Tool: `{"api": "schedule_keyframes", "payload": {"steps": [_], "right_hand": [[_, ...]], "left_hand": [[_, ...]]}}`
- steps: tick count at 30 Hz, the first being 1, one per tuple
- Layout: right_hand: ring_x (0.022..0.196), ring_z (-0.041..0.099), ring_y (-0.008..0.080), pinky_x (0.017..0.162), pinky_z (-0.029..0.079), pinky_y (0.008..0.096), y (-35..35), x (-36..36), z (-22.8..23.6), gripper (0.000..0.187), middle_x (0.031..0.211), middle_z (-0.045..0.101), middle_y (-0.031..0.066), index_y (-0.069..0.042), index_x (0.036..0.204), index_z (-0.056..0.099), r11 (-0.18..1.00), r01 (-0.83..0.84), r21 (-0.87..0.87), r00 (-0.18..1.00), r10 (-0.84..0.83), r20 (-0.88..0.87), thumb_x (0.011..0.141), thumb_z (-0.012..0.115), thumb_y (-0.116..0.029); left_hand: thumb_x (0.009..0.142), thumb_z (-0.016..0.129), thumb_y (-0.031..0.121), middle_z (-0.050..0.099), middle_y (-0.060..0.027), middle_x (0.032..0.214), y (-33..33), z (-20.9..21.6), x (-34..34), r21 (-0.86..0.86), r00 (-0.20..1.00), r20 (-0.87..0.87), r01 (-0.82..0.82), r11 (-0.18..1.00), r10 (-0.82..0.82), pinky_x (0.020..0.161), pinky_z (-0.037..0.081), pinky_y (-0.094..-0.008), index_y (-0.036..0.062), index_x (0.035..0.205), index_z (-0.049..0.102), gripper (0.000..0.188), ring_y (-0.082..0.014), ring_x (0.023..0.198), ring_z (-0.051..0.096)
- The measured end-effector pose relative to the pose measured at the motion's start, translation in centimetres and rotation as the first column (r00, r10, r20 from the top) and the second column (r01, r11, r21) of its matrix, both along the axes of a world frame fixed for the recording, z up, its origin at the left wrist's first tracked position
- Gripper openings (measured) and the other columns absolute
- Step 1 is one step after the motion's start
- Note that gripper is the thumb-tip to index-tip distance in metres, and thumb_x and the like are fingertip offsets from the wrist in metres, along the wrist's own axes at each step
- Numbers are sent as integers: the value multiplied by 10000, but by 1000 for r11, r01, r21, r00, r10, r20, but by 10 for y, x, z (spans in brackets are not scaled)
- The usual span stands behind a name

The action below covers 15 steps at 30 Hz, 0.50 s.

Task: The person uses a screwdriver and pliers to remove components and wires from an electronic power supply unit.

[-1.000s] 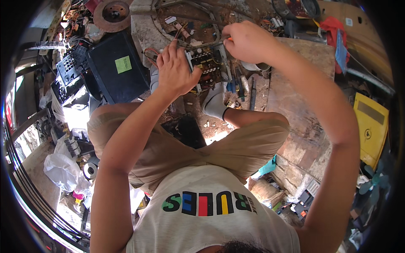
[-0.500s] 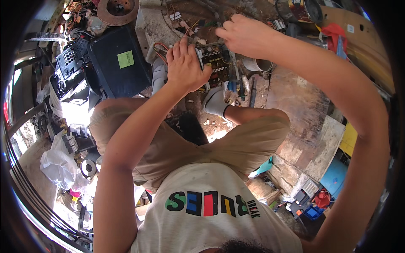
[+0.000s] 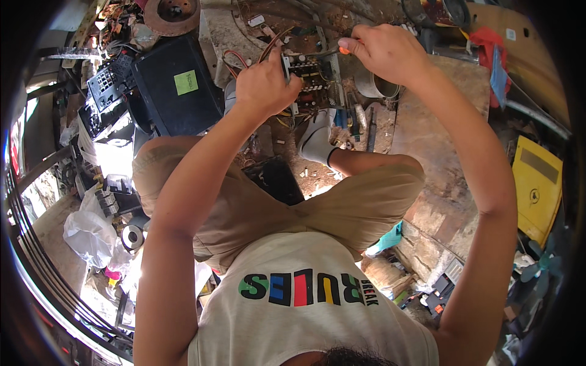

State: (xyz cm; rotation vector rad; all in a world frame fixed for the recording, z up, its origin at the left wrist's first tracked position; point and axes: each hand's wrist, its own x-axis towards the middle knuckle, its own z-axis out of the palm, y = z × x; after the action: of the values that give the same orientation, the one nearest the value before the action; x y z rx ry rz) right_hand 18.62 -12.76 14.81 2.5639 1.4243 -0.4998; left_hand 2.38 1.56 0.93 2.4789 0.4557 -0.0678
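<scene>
Over littered ground (image 3: 384, 129), right hand (image 3: 390, 55) shows orange handle (image 3: 344, 50) again.

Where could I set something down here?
Bare patches: the brown panel, between the dark bar and right forearm; the black box's top, around its green note. Crowded: about the circuit board, between left hand and right hand.
</scene>
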Motion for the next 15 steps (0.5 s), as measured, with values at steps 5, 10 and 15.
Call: {"api": "schedule_keyframes", "payload": {"steps": [5, 10, 15], "right_hand": [[850, 658, 356, 705, 515, 478, -17, 18, -20, 235, 980, 646, 142, -99, 1085, 607, 845, -403, 351, 911, 407, 67, 938, 591, -282], [916, 635, 315, 749, 517, 438, -1, -10, -7, 244, 999, 593, 89, -111, 1085, 587, 984, -98, 147, 988, 79, 133, 850, 648, -102], [881, 649, 324, 726, 526, 434, -4, -1, -9, 256, 968, 622, 97, -130, 1125, 576, 912, -272, 308, 959, 283, 9, 884, 641, -188]], "left_hand": [[865, 519, 379, 696, -242, 925, 1, 5, 5, -81, 996, -86, -30, 996, 23, 818, 517, -503, -25, 1324, 494, 612, -432, 894, 670], [845, 566, 327, 641, -230, 1010, 2, -5, 13, 97, 981, 191, -40, 994, 21, 878, 490, -478, 10, 1295, 529, 552, -403, 971, 617], [809, 616, 230, 591, -194, 1058, 3, -15, 28, 47, 936, 347, 48, 998, -61, 927, 454, -468, 56, 1262, 564, 489, -388, 1011, 565]]}}
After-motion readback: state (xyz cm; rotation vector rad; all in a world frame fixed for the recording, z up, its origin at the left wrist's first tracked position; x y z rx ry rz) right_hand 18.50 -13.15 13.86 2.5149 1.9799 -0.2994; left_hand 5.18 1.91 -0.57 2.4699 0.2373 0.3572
